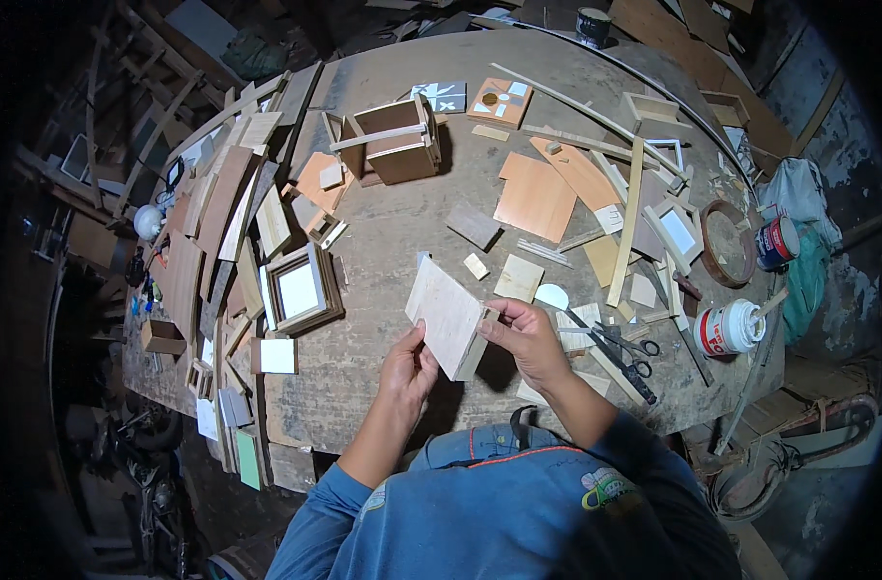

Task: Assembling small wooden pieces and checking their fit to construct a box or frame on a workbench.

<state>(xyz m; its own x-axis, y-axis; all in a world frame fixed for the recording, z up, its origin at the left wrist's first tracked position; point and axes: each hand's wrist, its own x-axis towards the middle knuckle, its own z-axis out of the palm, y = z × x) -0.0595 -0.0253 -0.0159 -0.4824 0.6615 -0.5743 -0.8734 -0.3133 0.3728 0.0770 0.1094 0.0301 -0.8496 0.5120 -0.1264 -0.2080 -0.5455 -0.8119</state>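
Close in front of my body, both hands hold a small, box-like plywood piece (446, 314), tilted above the table. It has a pale flat face and a lighter side face at its right; whether it is hollow cannot be seen. My left hand (408, 367) grips its lower left edge, thumb on the near face. At the upper right corner, my right hand (530, 340) pinches the side between thumb and fingers. Just beyond lie a square wood block (519, 277), a tiny wood offcut (476, 266) and a grey-brown block (474, 226).
Scissors (638, 356) lie right of my right hand, near a white glue tub (731, 329). An open wooden box frame (388, 140) stands at the back. Stacked boards (223, 208) and a deep picture frame (302, 287) fill the left. Wood strips (626, 227) cover the right.
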